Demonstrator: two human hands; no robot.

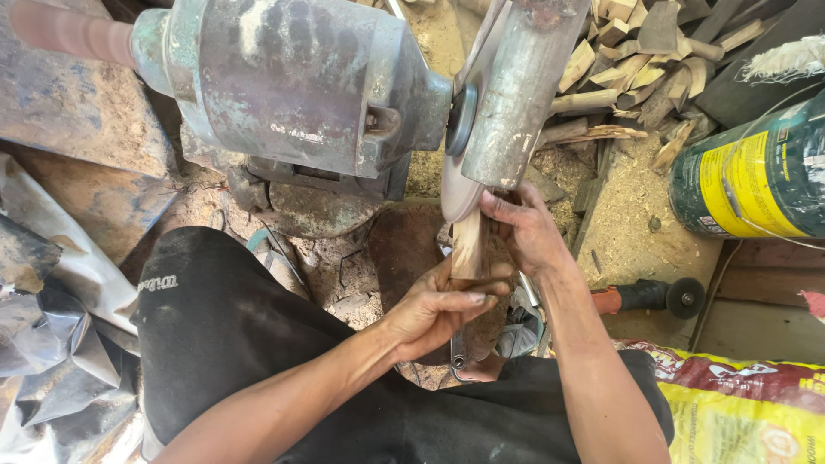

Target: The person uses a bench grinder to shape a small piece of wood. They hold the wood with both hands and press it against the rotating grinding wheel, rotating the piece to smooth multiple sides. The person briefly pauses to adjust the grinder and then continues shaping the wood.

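1. A short wood piece (469,247) is held upright between both hands, its upper end touching the lower edge of the disc (459,191).
2. The left hand (436,309) is closed around the lower part of the wood piece, the grip pressed on it with the thumb laid across its front.
3. The right hand (526,230) is closed on the upper right side of the wood piece, the grip pinching it just below the disc, with the fingertips close to the disc edge.
4. The disc is seen edge-on, mounted on the shaft of a worn grey-green motor (288,82); a grey metal guard (524,86) is set over the upper part of the disc.
5. The motor is seated on a base covered in sawdust (632,223), which is also spread over the ground to the right.
6. A pile of wood offcuts (640,60) is seen behind the guard, at upper right.
7. A green and yellow can (756,176) is lying on its side at far right.
8. An angle grinder (653,296) with an orange body is lying just right of the right forearm.
9. A yellow and red sack (739,404) is seen at lower right.
10. Black shorts (223,335) are worn over the knees below the hands, and crumpled plastic sheet (47,344) is lying at far left.
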